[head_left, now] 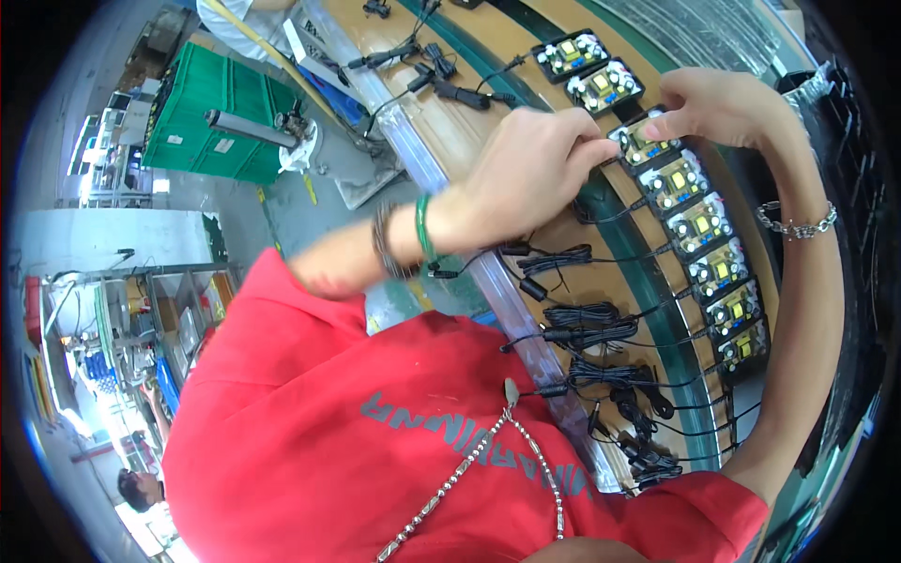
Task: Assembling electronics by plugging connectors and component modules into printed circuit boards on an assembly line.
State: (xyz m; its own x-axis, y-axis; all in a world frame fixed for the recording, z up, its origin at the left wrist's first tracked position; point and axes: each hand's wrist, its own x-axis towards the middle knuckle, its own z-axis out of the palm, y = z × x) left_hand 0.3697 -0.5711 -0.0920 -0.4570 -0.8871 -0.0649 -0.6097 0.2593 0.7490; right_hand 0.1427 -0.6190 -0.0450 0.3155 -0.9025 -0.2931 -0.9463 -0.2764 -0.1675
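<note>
A row of open power adapters [699, 223], black half-cases with circuit boards and yellow transformers showing, runs along the right of the bench. My left hand [530, 164] is closed, thumb and fingers pinched at the cable end of one adapter [648, 148]; what lies between the fingertips is hidden. On that same adapter rests the thumb of my right hand [709, 108], its fingers curled round the far side of the case. Two more open adapters [587, 70] lie just beyond my hands. Black cables lead off the row to the left.
Coiled black cables [591, 324] lie along the brown bench, which has a green strip [648, 286] and a clear raised edge [502, 296]. A black rack [849, 188] stands at the right. Green crates [211, 122] stand at the left; a person in white [235, 28] is partly visible beyond.
</note>
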